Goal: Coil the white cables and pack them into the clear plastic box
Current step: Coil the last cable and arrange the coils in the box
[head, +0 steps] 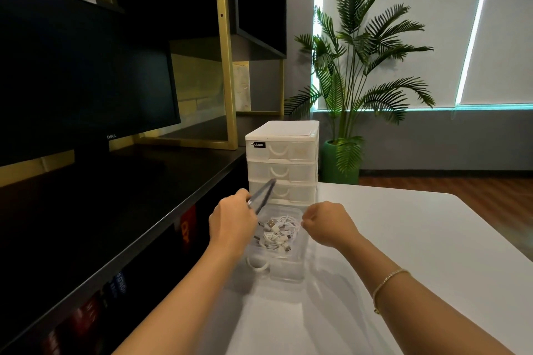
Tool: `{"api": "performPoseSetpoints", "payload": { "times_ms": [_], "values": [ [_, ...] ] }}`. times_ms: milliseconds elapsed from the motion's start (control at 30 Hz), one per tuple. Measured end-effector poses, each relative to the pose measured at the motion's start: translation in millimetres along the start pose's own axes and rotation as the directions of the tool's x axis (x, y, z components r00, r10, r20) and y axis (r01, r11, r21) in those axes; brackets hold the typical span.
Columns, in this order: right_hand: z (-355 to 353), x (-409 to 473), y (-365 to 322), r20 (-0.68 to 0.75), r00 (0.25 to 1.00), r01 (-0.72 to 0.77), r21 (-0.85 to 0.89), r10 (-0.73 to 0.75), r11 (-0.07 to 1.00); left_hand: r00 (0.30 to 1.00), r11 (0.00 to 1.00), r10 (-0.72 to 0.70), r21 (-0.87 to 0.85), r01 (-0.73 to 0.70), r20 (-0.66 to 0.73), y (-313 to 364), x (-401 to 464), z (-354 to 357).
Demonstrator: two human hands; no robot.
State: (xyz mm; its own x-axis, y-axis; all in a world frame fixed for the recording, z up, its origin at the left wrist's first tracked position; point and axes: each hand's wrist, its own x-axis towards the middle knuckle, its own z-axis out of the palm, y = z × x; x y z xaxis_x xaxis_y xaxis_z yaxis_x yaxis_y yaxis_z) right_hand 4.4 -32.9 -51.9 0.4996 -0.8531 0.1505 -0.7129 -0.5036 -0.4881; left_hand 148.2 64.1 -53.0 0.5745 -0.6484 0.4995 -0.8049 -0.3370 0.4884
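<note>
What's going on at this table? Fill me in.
A person is packing white cables into a clear plastic box on the white table, in front of a white plastic drawer unit. The left hand grips a thin grey blurred loop, apparently a band, over the box. The right hand is curled at the box's right rim; what it holds isn't visible.

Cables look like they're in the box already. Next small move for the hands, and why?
Probably slide the clear plastic box back into the drawer unit. The white cables already lie heaped inside it, and the box sits just in front of the unit. The left hand pinches a blurred grey strip; the right hand is curled at the box's rim.
</note>
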Motion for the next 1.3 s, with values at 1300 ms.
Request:
{"api": "performPoseSetpoints", "payload": {
  "times_ms": [1300],
  "values": [
    [39, 4, -12, 0.045, 0.964, -0.265, 0.138, 0.261, 0.954, 0.899, 0.917, -0.225, -0.231, 0.326, 0.374, -2, -6, 16]
  ]
}}
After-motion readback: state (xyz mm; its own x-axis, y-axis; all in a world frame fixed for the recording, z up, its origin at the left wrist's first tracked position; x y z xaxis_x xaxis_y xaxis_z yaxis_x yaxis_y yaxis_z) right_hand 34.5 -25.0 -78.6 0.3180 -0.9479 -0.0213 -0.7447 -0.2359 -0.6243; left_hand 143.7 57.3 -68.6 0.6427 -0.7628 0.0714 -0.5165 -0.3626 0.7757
